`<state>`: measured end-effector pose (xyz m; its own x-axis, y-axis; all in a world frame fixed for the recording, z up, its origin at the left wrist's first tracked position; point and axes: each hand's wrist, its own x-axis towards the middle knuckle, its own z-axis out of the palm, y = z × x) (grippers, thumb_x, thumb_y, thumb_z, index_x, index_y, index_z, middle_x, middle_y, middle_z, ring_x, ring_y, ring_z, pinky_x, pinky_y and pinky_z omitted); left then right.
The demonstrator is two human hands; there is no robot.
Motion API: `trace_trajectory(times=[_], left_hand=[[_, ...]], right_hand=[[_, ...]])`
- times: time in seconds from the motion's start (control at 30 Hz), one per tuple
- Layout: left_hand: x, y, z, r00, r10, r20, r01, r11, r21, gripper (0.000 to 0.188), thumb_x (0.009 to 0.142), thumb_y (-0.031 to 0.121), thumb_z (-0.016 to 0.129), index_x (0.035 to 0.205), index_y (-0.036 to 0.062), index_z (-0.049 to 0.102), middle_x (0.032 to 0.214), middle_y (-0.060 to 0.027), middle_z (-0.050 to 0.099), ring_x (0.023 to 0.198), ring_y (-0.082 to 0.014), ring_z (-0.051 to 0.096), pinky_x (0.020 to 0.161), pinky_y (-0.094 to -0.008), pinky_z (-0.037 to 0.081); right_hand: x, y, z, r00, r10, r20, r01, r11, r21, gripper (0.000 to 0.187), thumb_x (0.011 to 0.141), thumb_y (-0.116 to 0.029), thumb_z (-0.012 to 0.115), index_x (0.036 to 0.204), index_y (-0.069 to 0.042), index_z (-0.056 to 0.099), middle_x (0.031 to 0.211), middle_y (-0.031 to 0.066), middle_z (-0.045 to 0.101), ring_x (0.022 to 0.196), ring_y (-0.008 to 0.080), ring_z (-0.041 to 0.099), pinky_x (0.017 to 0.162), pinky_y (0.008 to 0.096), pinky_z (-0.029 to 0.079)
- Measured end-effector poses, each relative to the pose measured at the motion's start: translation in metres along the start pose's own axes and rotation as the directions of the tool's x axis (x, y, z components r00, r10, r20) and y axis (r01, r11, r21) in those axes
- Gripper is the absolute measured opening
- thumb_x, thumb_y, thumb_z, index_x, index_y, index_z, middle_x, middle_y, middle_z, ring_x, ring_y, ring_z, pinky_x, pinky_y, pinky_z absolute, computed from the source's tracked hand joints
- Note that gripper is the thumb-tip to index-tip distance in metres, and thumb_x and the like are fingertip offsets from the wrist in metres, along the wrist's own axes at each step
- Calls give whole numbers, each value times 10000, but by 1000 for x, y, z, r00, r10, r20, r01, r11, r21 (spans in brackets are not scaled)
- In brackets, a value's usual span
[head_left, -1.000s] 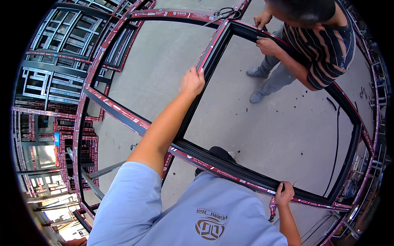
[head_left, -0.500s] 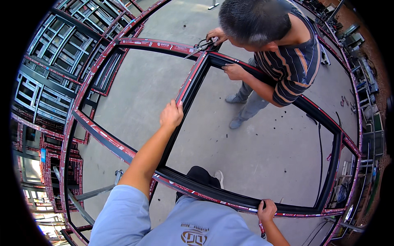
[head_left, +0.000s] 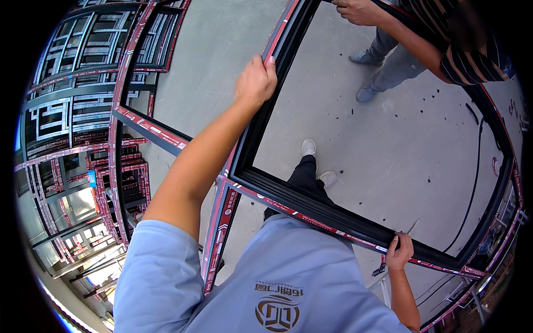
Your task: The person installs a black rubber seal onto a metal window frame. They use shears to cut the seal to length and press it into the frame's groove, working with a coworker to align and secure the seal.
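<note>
A large window frame (head_left: pixel 338 226) of black profile, with red printed film along its edges, spans the space in front of me. My left hand (head_left: pixel 255 83) is closed around its left upright bar, thumb over the inner edge. At the near bar, towards the right, my right hand (head_left: pixel 400 251) is closed over the profile. A thin pointed blade (head_left: pixel 413 225) juts up beside its fingers; whether the hand holds it, I cannot tell. Across the frame, a co-worker's hand (head_left: pixel 355 10) touches the far bar.
The co-worker in a striped shirt (head_left: pixel 477 58) stands at the far right. Stacks of metal frames (head_left: pixel 83 44) fill the left side. Another red-filmed bar (head_left: pixel 150 132) runs off to the left. A black strip (head_left: pixel 476 177) and dark scraps lie on the concrete floor (head_left: pixel 383 150).
My view has shifted, so the co-worker now sits further up and right. Their scissors are out of sight. My hands stay on the same bars; the blade by my right hand now shows.
</note>
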<state>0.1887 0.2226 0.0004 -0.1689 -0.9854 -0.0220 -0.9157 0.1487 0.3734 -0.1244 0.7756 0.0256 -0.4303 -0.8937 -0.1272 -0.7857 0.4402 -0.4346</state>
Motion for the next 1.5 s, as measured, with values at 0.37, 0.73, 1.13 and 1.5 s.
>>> trace_trajectory(times=[0.37, 0.73, 1.13, 1.5], left_hand=[[3, -1, 1, 1000, -3, 15, 3, 1000, -16, 542, 1079, 480, 419, 1177, -30, 573, 1082, -307, 689, 1012, -510, 662, 892, -575, 519], [1, -4, 0, 999, -33, 30, 36, 997, -71, 557, 1059, 494, 443, 1193, -30, 577, 1131, -293, 686, 1050, -494, 669, 928, -559, 526], [2, -5, 0, 999, -40, 36, 44, 992, -118, 570, 1055, 488, 453, 1203, -47, 582, 1152, -296, 685, 1080, -493, 663, 949, -552, 525], [3, -1, -2, 997, -46, 61, 52, 994, -94, 549, 1067, 476, 436, 1222, -34, 567, 1172, -288, 671, 1092, -486, 650, 950, -557, 513]], right_hand=[[9, -5, -1, 991, 35, 129, -37, 999, 15, 158, 953, -62, 526, 988, 10, 663, 938, 197, 654, 890, 415, 634, 819, 456, 504], [18, -26, 11, 973, -50, 226, 42, 998, 40, 196, 1025, -69, 486, 1004, 33, 653, 883, 207, 618, 816, 389, 624, 788, 416, 505], [20, -30, 14, 971, -50, 234, 36, 997, 63, 185, 989, -65, 497, 998, 22, 660, 877, 207, 619, 817, 407, 619, 752, 449, 492], [19, -28, 12, 974, -45, 222, 38, 999, 40, 189, 1015, -81, 503, 996, 22, 660, 872, 207, 627, 817, 400, 631, 773, 422, 508]])
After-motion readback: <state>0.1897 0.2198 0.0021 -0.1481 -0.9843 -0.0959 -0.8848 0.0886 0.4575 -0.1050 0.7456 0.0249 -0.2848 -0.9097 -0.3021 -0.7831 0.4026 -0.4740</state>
